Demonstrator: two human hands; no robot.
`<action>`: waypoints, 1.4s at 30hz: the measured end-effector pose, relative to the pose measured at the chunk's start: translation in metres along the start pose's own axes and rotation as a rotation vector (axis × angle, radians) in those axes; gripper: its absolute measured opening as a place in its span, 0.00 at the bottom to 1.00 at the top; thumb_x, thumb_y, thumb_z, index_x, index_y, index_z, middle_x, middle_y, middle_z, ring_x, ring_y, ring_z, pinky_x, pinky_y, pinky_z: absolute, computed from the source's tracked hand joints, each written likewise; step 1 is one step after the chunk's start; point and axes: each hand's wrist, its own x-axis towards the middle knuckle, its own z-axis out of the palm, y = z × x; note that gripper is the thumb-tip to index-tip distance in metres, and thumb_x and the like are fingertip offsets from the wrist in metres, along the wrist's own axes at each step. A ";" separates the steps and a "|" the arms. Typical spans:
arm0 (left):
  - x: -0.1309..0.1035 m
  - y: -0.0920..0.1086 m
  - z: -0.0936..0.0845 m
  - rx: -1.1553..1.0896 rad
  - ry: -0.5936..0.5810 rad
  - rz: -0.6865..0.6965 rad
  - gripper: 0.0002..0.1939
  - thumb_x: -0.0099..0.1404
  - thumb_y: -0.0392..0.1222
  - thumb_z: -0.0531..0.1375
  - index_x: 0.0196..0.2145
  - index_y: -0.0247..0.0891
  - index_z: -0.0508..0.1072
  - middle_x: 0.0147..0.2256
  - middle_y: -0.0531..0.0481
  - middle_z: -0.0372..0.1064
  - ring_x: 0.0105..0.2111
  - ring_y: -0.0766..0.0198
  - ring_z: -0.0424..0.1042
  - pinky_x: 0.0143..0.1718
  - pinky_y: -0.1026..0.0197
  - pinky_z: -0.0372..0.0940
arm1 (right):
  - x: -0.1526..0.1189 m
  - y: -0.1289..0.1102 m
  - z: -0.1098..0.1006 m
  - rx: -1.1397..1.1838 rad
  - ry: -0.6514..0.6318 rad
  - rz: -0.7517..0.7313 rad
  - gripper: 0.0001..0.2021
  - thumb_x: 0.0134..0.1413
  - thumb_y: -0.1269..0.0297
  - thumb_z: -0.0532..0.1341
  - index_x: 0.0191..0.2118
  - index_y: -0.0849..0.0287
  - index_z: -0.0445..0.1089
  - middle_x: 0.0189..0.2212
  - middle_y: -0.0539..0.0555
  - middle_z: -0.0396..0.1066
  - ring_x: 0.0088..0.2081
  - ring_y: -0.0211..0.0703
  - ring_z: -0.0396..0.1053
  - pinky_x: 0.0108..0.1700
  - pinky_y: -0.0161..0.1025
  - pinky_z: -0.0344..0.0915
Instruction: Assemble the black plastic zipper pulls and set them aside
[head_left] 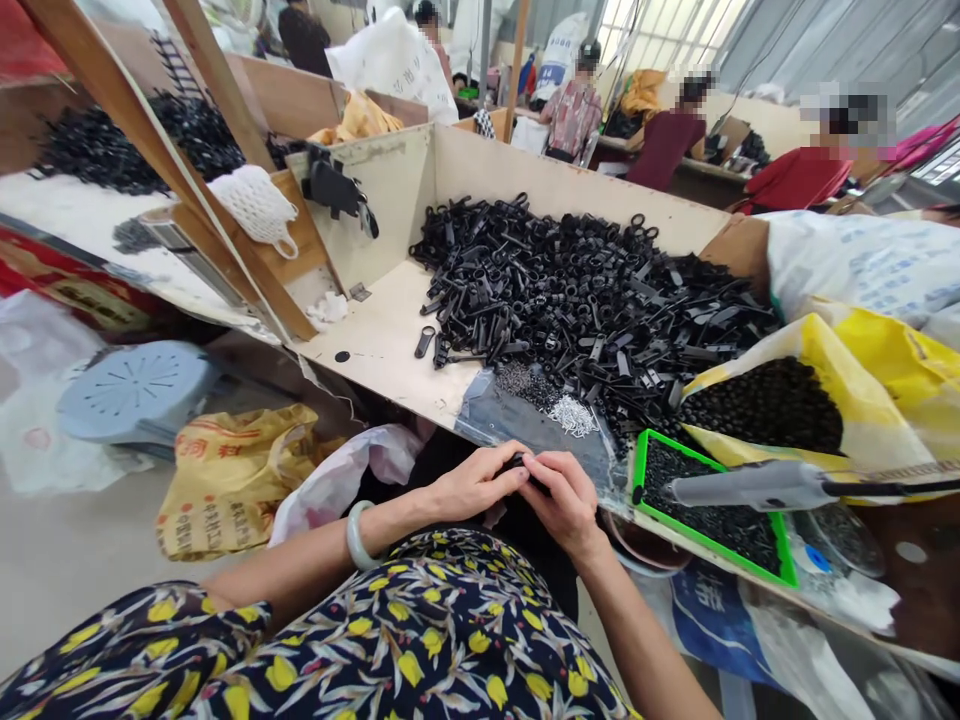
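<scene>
Holding one small black part [525,464] between both hands, we work at the near edge of the bench [382,345]. Our left hand [476,485] and right hand [566,500] meet fingertip to fingertip, fingers drawn narrow and pinched on the part. It is mostly hidden by the fingers, so we cannot tell its long axis or which way it points. A pale bangle [358,536] sits on the left wrist.

Just beyond the hands lies a grey sheet [517,420] carrying a small heap of bright pins [574,415]. Farther off, a large pile of black parts [570,300] fills the boxed area of the bench; the pieces lie in all directions.

To the right, a green tray [784,570] holds dark pellets, and a grey tool [750,487] lies across it, long axis left to right. Behind the tray, a yellow sack [885,375] stands open on more pellets.

On the floor at left, a yellow bag [225,480] bears red characters that we cannot read at this size. A grey stool [135,390] stands beside it. A white sack [862,260] at far right carries faint blue print, also unreadable.

Other people [667,140] sit at benches in the far background.
</scene>
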 end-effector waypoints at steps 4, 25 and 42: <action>-0.008 0.011 -0.004 -0.073 -0.109 -0.036 0.21 0.77 0.54 0.52 0.53 0.35 0.70 0.29 0.55 0.66 0.26 0.68 0.63 0.30 0.64 0.61 | 0.004 -0.006 -0.014 0.005 -0.072 -0.103 0.30 0.61 0.73 0.70 0.66 0.55 0.67 0.40 0.58 0.77 0.39 0.46 0.76 0.39 0.44 0.77; -0.006 -0.009 0.018 -0.650 0.135 -0.057 0.21 0.74 0.59 0.57 0.52 0.39 0.66 0.25 0.61 0.57 0.16 0.76 0.49 0.16 0.70 0.46 | 0.002 -0.022 0.028 0.575 0.031 0.806 0.19 0.73 0.52 0.56 0.58 0.56 0.72 0.49 0.60 0.77 0.49 0.48 0.77 0.52 0.46 0.76; -0.008 -0.075 -0.052 0.078 0.565 -0.208 0.20 0.78 0.53 0.49 0.55 0.38 0.71 0.25 0.57 0.67 0.21 0.69 0.63 0.27 0.66 0.62 | 0.000 0.018 0.074 0.435 -0.193 0.594 0.21 0.70 0.58 0.61 0.64 0.55 0.68 0.53 0.60 0.75 0.45 0.44 0.78 0.47 0.42 0.77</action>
